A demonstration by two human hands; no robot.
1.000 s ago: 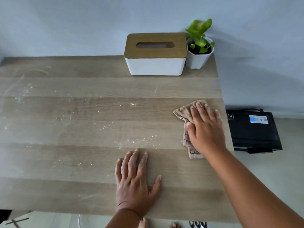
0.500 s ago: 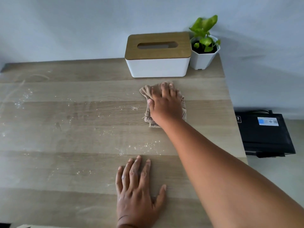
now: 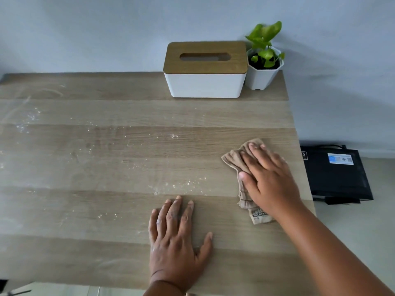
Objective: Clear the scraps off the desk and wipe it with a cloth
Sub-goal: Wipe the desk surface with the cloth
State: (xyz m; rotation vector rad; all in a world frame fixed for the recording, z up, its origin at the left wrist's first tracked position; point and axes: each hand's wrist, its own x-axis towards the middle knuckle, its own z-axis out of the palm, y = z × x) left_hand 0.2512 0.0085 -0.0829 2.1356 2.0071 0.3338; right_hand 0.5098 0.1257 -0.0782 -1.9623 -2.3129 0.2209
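- Far left and centre: the wooden surface (image 3: 119,212) carries pale streaks and fine white specks (image 3: 27,120), thickest near its left edge, with another scatter (image 3: 181,185) just beyond the left hand. Judged from these, the wiping is only partly done, and most of the work lies to the left.
- Left hand (image 3: 175,238): it lies flat near the front edge, fingers straight and spread, holding nothing. It serves best as a brace; it should lift or slide aside when the strokes reach it, so that no patch under the palm is missed.
- Behind, at the wall: a white tissue box (image 3: 205,82) with a wooden lid, and a small potted plant (image 3: 264,67) just beside it on the right. Strokes should stop short of both, or each should be lifted so the strip beneath is cleaned.
- Right hand (image 3: 269,178): its fingers lie straight on top of the bunched tan cloth (image 3: 235,157), pressing it to the surface near the right edge. They do not curl round it.
- Advice for the stroke: keep the palm flat and the pressure even, overlap each pass, and gather the specks toward one edge rather than scattering them.
- Off the surface, right: a black device (image 3: 335,174) sits on the floor below; crumbs pushed over that edge may fall on it.
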